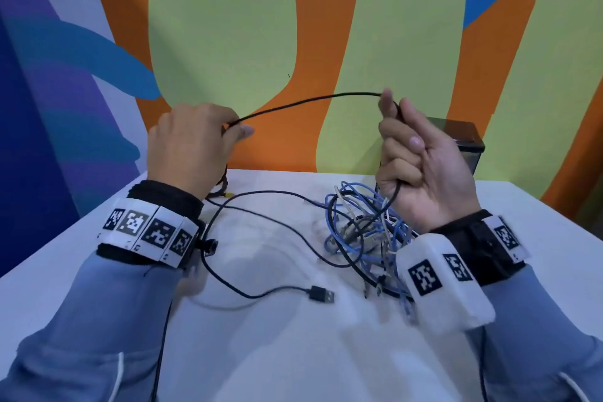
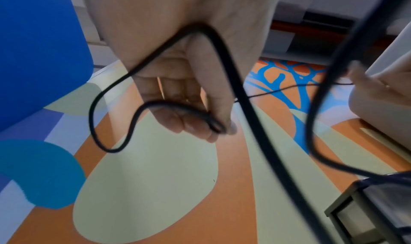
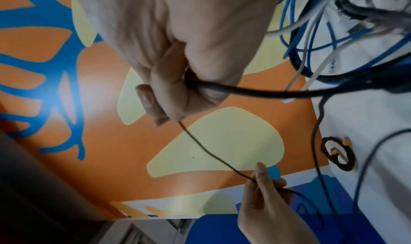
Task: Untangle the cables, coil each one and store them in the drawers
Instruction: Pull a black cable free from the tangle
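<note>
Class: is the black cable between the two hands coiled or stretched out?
Stretched out: the black cable runs in one open arc from the left hand to the right hand.

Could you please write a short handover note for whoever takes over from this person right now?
Left hand pinches the black cable; right hand grips the same cable, which is stretched between them above the table.
The cable's plug lies on the table; the blue, white and black tangle sits beside the right hand.
One small coil lies by the wall.
Left: free, coil and store the cables.
</note>
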Available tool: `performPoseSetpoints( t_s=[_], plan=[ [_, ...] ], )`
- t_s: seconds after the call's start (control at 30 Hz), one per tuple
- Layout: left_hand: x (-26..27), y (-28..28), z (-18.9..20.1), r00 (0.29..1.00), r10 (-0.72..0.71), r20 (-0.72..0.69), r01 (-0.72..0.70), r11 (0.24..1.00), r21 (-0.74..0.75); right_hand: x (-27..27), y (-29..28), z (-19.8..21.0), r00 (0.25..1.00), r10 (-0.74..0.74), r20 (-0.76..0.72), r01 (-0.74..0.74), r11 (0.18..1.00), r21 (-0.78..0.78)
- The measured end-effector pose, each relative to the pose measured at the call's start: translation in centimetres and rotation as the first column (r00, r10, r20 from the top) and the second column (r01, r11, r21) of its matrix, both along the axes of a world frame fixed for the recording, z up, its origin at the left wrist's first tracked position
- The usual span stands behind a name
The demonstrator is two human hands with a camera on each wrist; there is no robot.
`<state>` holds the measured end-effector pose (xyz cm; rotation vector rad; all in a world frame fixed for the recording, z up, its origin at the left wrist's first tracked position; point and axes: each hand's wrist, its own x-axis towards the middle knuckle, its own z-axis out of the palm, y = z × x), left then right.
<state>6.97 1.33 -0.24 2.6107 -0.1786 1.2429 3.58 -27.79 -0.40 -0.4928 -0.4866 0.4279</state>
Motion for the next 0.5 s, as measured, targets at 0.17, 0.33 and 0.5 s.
performPoseSetpoints(
  t_s=[0.17,0.33,0.5],
  plan=[
    [-0.4,-1.3,-0.4,0.998,-0.024,-0.059,0.025,1.000,0.006,-1.1,2.2,0.2,0.927,-0.343,0.151,0.369,0.906,-0.206],
    [-0.5,-1.6,0.2,0.873,-0.430,-0.231,0.362,0.887,-0.287,-0.7,2.6,-0.7,0.976,-0.215,0.022,0.216,0.965,-0.145],
    [-0.5,-1.8,0.2,0.939,-0.334,0.089,0.341,0.855,-0.391,-1.3,2.9,-0.5,0.981,-0.172,0.085,0.188,0.951,-0.247]
  ],
)
